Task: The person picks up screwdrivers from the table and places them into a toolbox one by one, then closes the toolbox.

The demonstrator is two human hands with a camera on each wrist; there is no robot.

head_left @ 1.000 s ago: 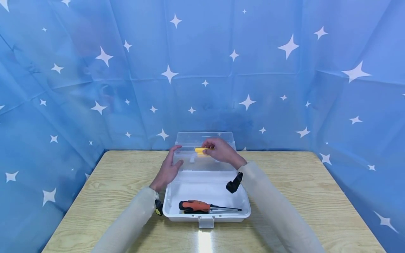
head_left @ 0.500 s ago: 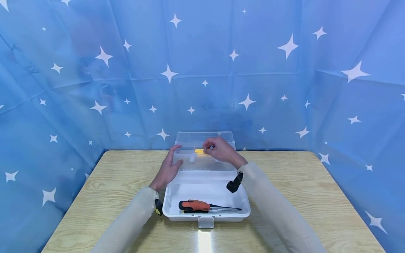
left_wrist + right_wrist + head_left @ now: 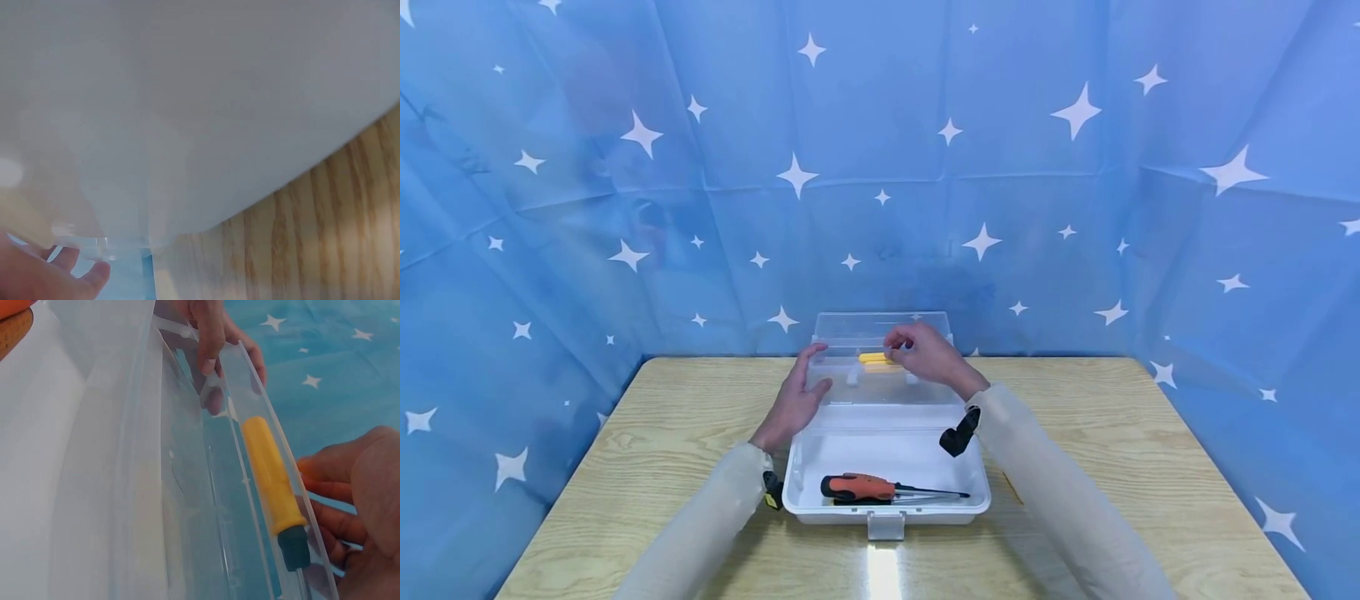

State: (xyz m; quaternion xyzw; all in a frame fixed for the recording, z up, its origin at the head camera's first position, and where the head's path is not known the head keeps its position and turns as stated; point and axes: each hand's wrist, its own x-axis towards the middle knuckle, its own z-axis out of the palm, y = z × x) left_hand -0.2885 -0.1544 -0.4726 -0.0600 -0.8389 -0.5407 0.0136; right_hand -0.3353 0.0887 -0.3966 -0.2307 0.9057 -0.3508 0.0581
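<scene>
A white toolbox (image 3: 887, 518) lies open, its clear lid (image 3: 880, 390) tipped back. Inside the lid's upper compartment rests a screwdriver with a yellow handle (image 3: 269, 469), a dark green collar and a metal shaft. My right hand (image 3: 928, 357) is beside that handle with loosely bent fingers; the right wrist view has them outside the clear wall, apart from the screwdriver. At the lid's left edge, my left hand (image 3: 793, 404) grips it, thumb in front and fingers behind. An orange-and-black screwdriver (image 3: 861, 487) lies along the box's front, partly covering another tool.
The box stands on a wood-grain table (image 3: 700, 425). Behind it hangs a blue curtain (image 3: 880, 125) with white stars. A clear latch (image 3: 886, 526) hangs at the box's front. Beside the right sleeve shows a thin orange thing (image 3: 1012, 488), mostly hidden.
My right hand has let go of the yellow-handled screwdriver and drawn slightly right, leaving more of its handle visible. The left hand stays on the lid.
</scene>
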